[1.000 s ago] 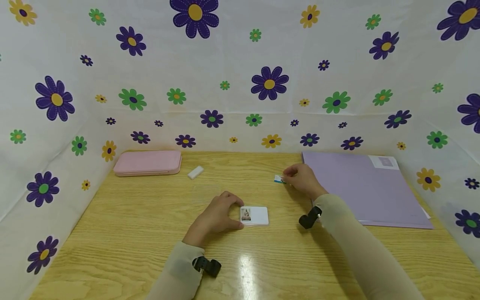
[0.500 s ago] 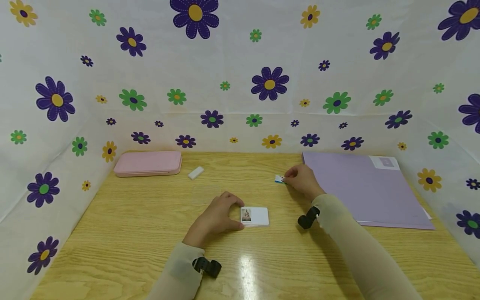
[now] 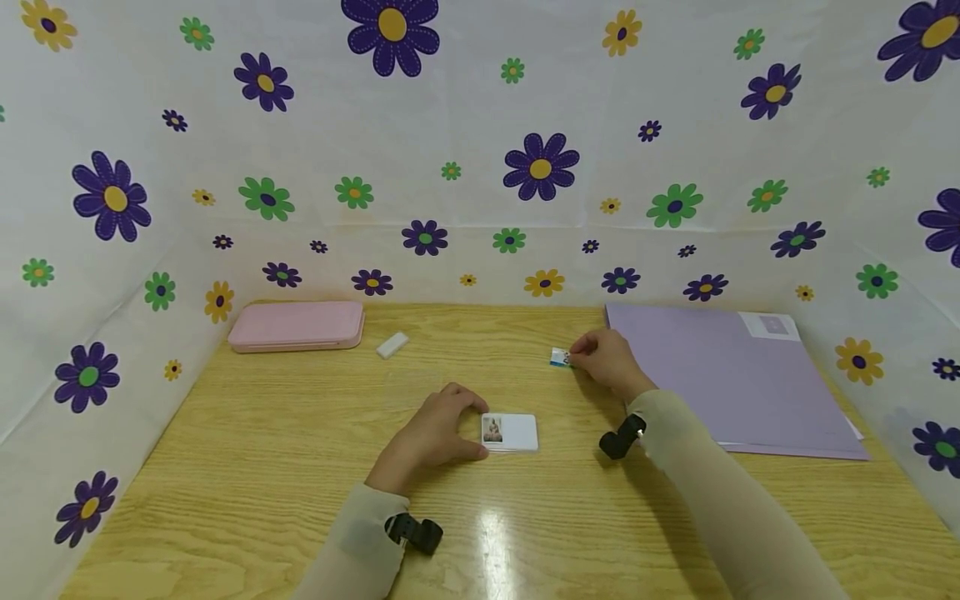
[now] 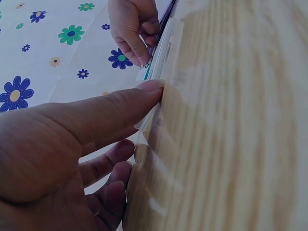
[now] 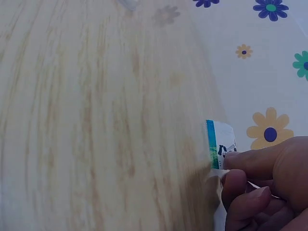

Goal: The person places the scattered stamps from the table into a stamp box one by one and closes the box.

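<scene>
Thumb and fingers of my left hand (image 3: 435, 429) grip the left end of a white card (image 3: 520, 432) in a clear case, lying on the table with a small picture (image 3: 492, 429) at its left side. In the left wrist view my left hand (image 4: 62, 149) has its thumb at the case's edge. Farther back and to the right, my right hand (image 3: 611, 362) pinches a small white packet (image 3: 558, 357) with a blue edge. Dark marks show on the packet (image 5: 224, 134) in the right wrist view, beside the fingertips of my right hand (image 5: 269, 187).
A pink case (image 3: 296, 326) lies at the back left, with a white block (image 3: 392, 345) to its right. Behind my left hand is a faint clear sheet (image 3: 412, 387). A large purple folder (image 3: 720, 383) lies at the right, and flowered cloth (image 3: 480, 125) surrounds the table.
</scene>
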`<state>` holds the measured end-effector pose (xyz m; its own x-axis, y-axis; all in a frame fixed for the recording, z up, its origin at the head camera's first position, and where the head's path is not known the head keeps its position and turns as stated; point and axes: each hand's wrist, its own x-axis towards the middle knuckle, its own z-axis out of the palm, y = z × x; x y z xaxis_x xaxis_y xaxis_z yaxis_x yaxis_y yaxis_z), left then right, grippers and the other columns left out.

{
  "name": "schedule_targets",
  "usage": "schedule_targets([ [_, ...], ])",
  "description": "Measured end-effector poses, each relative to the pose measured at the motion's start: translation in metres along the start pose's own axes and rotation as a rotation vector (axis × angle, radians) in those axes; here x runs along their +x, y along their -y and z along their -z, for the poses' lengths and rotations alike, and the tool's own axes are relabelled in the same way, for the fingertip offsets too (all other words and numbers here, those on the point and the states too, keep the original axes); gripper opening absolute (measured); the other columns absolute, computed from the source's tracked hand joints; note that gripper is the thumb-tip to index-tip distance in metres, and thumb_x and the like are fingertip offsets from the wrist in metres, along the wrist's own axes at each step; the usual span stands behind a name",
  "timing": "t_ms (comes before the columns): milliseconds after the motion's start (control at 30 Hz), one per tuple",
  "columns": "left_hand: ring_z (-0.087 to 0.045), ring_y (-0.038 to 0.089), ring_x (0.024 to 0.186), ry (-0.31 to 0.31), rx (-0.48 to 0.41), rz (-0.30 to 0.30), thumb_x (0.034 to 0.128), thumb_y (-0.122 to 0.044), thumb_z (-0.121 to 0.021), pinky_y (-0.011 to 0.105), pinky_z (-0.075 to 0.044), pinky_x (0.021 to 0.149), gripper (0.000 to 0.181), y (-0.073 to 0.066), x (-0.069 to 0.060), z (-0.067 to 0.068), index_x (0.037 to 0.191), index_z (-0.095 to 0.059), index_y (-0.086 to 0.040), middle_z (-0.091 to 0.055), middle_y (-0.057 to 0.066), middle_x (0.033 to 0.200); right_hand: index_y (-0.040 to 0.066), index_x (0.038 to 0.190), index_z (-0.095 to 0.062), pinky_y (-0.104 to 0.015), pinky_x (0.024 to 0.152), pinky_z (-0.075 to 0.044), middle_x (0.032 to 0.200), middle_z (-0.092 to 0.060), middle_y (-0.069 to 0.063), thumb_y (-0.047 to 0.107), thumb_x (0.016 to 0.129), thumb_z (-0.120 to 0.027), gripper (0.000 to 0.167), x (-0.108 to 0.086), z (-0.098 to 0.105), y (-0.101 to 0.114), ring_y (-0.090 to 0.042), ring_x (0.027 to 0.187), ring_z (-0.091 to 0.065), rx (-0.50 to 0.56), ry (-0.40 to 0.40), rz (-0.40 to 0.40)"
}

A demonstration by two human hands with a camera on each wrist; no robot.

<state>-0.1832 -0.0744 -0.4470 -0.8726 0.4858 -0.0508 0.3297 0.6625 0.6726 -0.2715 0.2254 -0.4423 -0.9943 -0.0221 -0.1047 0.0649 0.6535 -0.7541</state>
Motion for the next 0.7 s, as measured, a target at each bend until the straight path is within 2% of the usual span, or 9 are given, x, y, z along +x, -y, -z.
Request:
schedule_targets([
  [233,-0.048,0.032,0.117,-0.003,0.009,-0.005,0.0762,-0.023,-0.088,0.048,-0.041,0.097,0.051,0.001,0.000,-0.001,0.120,-0.064,-0.015,-0.052,0.007,0.127,-0.001,0.102,-0.066,-0.026,0.063,-0.049,0.090,-0.064,-0.011,0.009,0.092,-0.070,0.014,-0.005,0.004,0.008,-0.018,0.072,-0.059,0.051,0.043,-0.004],
  [467,-0.047,0.032,0.118,0.001,0.009,-0.002,0.0767,-0.024,-0.087,0.048,-0.041,0.098,0.051,0.000,0.001,-0.001,0.121,-0.064,-0.015,-0.052,0.007,0.129,0.000,0.109,-0.067,-0.032,0.066,-0.053,0.096,-0.064,-0.013,0.009,0.094,-0.068,0.018,-0.012,0.006,0.018,-0.024,0.075,-0.062,0.086,0.084,0.034],
  [700,-0.047,0.032,0.119,0.000,0.006,0.003,0.0760,-0.023,-0.088,0.048,-0.041,0.099,0.051,-0.002,0.000,0.001,0.121,-0.064,-0.015,-0.052,0.007,0.129,0.002,0.106,-0.067,-0.031,0.060,-0.050,0.094,-0.063,-0.012,0.012,0.095,-0.068,0.015,-0.020,0.005,0.025,-0.027,0.074,-0.062,0.120,0.102,0.035],
])
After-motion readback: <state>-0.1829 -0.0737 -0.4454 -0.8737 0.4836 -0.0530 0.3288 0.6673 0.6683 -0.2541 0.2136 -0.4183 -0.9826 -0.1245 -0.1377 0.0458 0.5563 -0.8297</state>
